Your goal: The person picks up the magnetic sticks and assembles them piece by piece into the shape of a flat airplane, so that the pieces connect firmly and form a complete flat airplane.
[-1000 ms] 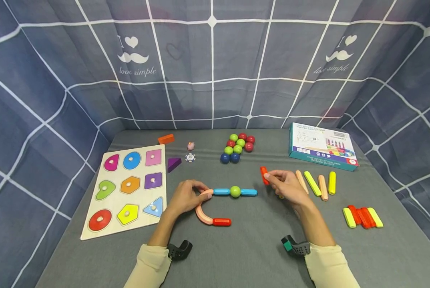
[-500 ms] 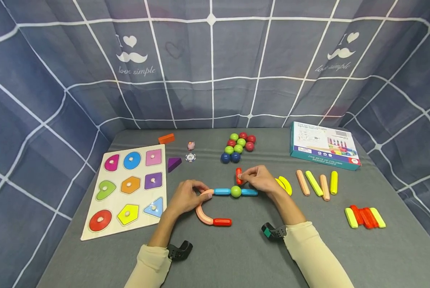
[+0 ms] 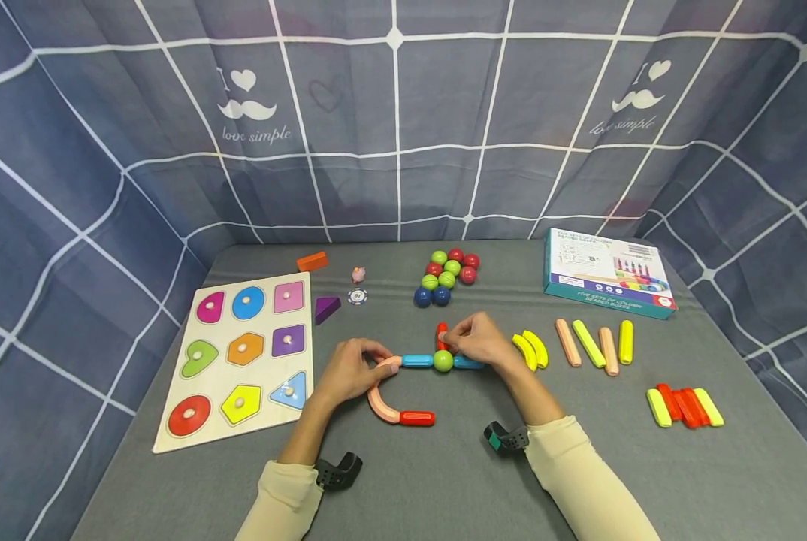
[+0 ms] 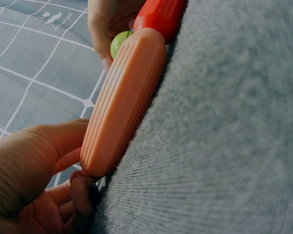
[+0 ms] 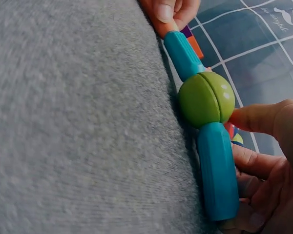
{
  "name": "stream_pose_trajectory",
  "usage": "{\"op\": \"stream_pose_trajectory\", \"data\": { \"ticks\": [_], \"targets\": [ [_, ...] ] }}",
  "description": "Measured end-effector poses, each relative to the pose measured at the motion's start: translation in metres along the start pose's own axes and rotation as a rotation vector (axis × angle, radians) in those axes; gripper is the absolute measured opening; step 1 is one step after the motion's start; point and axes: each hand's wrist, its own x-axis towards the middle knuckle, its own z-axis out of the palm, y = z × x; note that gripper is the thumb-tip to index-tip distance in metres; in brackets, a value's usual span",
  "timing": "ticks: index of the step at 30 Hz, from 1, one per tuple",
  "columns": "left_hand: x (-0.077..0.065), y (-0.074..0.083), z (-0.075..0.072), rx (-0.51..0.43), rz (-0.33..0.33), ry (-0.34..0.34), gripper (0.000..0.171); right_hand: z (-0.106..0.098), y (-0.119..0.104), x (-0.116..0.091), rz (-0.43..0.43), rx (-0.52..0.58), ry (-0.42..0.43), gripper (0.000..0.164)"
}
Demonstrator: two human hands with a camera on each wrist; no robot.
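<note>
In the head view, my left hand (image 3: 352,370) pinches the upper end of a curved peach magnetic rod (image 3: 379,406), where it meets a blue rod (image 3: 417,361). A red rod (image 3: 417,418) joins the curve's lower end. The blue rod leads to a green ball (image 3: 443,361), with a second blue rod (image 3: 469,364) on its right. My right hand (image 3: 479,338) holds another red rod (image 3: 440,330) upright on the far side of the ball, its near end at the ball. In the right wrist view, the green ball (image 5: 205,100) mostly hides that rod.
Several balls (image 3: 447,278) lie behind. Yellow curved rods (image 3: 532,350), straight rods (image 3: 587,346) and a red-yellow rod group (image 3: 686,407) lie right, below a toy box (image 3: 609,274). A shape puzzle board (image 3: 234,361), purple block (image 3: 326,308), poker chip (image 3: 358,297) and pig figure (image 3: 358,275) are left.
My right hand has carried the red rod leftward from beside the peach and yellow rods to the green ball, uncovering the yellow curved rods. The left hand has stayed in place.
</note>
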Motion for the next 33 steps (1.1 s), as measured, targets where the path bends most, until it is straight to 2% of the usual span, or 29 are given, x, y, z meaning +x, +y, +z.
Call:
{"op": "stream_pose_trajectory", "data": {
  "ticks": [4,12,19,25,33],
  "targets": [
    [0.001,-0.001,0.002,0.002,0.009,0.003,0.015,0.001,0.001,-0.001,-0.020,-0.085,0.016,0.023],
    [0.001,-0.001,0.004,0.001,0.012,-0.020,0.017,-0.003,0.010,-0.010,-0.027,-0.056,0.023,0.022],
    [0.001,0.001,-0.001,-0.017,0.032,-0.059,0.017,-0.018,0.020,-0.026,-0.035,-0.008,0.055,0.023],
    [0.000,-0.001,-0.005,-0.016,0.016,-0.089,0.017,-0.044,0.034,-0.048,-0.067,-0.063,0.186,0.025],
    [0.000,0.001,-0.007,-0.037,-0.001,-0.055,0.019,-0.086,0.054,-0.078,-0.028,-0.115,0.356,0.029]
  ]
}}
